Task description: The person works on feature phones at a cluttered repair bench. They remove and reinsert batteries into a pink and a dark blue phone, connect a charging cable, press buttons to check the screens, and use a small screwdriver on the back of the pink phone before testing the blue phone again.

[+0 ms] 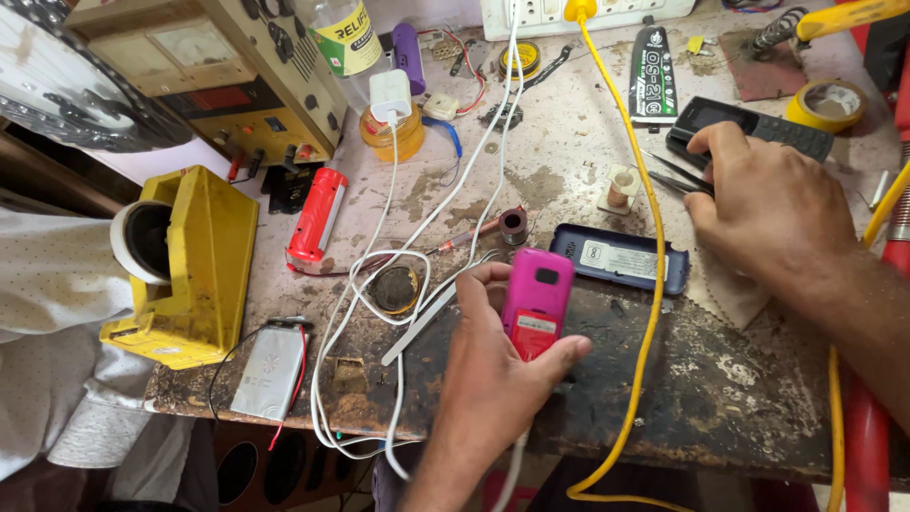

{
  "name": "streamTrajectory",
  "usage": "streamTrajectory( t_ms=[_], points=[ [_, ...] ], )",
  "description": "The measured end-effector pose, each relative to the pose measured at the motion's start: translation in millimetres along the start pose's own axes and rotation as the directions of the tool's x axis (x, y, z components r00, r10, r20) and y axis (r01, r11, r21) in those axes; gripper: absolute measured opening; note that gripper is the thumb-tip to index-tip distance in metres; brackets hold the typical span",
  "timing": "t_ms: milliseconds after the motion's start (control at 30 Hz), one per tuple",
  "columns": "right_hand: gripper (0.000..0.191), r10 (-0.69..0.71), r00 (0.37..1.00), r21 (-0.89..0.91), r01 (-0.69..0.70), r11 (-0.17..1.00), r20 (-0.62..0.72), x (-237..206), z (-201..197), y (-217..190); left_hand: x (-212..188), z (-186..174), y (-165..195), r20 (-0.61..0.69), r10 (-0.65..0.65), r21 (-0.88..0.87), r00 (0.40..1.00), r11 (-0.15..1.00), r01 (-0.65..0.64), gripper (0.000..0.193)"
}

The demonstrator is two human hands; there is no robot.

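My left hand (493, 370) grips a small pink mobile phone (536, 299), back side up with its cover off, just above the worn workbench (720, 379). A white cable (403, 284) runs from under that hand up the bench. Farther right, my right hand (768, 204) holds black tweezers (675, 176) whose tips point left toward a small tan component (621, 190). A dark blue phone back cover (621, 258) lies between the two hands. Behind my right hand rests a black keypad phone (758, 125).
A yellow cable (649, 265) crosses the bench from the power strip down over the front edge. A yellow tape dispenser (194, 265) and red torch (316, 216) stand left. A power supply box (237, 76), glue tube (652, 78), tape roll (827, 104) sit behind.
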State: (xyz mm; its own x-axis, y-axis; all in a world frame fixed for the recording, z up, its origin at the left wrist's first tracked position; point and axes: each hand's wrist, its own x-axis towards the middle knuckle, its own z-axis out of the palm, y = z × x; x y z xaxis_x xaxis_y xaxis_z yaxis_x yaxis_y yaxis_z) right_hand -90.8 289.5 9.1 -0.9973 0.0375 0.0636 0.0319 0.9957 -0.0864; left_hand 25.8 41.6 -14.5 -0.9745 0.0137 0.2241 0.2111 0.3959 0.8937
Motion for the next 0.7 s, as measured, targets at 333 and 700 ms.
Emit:
streamTrajectory(
  t_ms=[333,700],
  points=[
    [0.023,-0.578,0.787,0.267,0.617,0.74,-0.215,-9,-15,-14,20,-33,12,0.361,0.235,0.361,0.903,0.857,-0.367,0.068],
    [0.046,-0.345,0.874,-0.034,0.379,0.925,0.343,-4,-39,-14,19,-38,-1,0.463,0.351,0.336,0.814,0.78,-0.528,0.061]
  ],
)
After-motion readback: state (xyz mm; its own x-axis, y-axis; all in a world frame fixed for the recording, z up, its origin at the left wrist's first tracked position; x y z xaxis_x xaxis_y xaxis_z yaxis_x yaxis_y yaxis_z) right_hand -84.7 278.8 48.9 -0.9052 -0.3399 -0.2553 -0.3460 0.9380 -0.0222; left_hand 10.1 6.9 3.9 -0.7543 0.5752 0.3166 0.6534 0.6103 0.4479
